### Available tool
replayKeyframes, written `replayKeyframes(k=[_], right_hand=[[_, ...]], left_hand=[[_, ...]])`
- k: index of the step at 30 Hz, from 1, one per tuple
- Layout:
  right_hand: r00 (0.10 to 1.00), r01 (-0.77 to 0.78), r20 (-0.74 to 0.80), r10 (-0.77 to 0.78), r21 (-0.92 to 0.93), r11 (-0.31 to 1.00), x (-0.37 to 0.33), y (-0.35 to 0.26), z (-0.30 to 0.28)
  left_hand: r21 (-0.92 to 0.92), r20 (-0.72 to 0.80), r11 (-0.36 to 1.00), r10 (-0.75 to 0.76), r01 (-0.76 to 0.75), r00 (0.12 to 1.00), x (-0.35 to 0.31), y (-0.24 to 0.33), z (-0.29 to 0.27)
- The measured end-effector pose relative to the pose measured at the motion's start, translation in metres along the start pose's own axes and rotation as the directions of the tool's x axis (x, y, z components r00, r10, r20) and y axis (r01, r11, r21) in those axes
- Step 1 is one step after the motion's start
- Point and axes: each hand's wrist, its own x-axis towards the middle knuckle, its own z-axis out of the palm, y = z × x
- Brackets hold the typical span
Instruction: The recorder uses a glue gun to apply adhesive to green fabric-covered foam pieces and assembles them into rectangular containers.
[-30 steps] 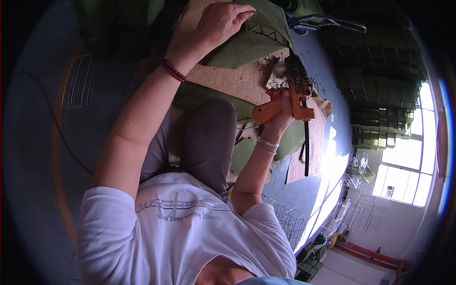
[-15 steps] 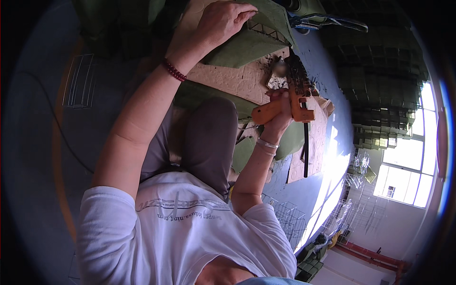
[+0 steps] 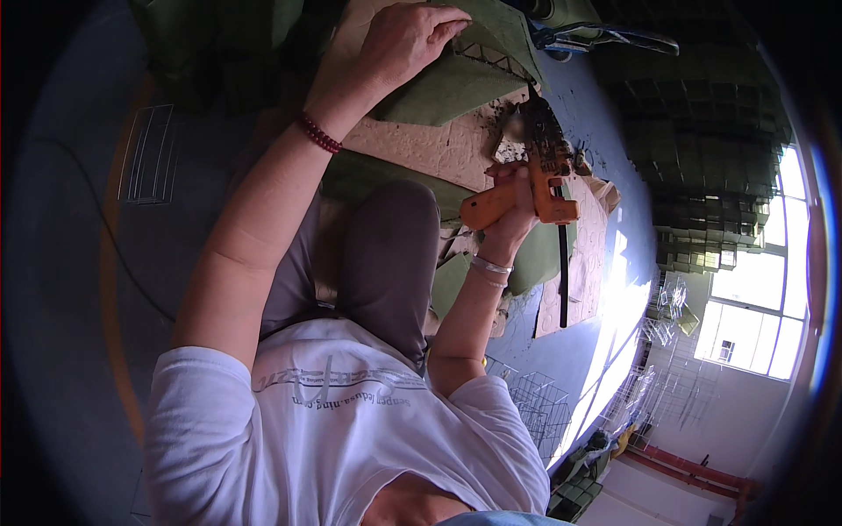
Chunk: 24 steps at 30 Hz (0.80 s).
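My left hand [image 3: 405, 42] is closed, thumb and fingers pinched at the upper edge of a green felt-like piece [image 3: 447, 92]. The piece is folded, and a zigzag metal wire [image 3: 495, 60] shows inside its fold. My right hand [image 3: 511, 230] grips an orange glue gun [image 3: 554, 203], its front end crusted with dark residue. The gun's nozzle points up toward the right corner of the green piece. A black glue stick [image 3: 564, 276] sticks out of the gun's rear, toward me. Just left of the gun lies a small plate [image 3: 510, 151] spotted with dark residue.
Brown cardboard [image 3: 421, 140] lies under the work. A blue-handled tool [image 3: 605, 39] is at the upper right. Stacked green boxes [image 3: 710, 114] line the right side. Wire frames [image 3: 537, 399] stand at the lower right, another wire frame [image 3: 149, 153] on the left floor, near a dark cable [image 3: 105, 223].
My right hand and the glue gun have shifted very slightly left, the nozzle nearer the corner of the green piece. My left hand stays almost in place.
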Motion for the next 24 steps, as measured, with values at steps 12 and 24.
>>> replayKeyframes(k=[12, 24], right_hand=[[0.998, -0.015, -0.06, 0.017, 0.025, 1.0, -0.003, -0.001, 0.006], [0.999, -0.043, -0.008, 0.044, 0.042, 0.998, -0.003, -0.003, 0.009]], left_hand=[[-0.034, 0.031, 0.998, -0.048, 0.049, 0.998, 0.001, -0.002, 0.002], [-0.003, 0.108, 0.994, -0.104, 0.105, 0.989, 0.003, 0.016, -0.018]])
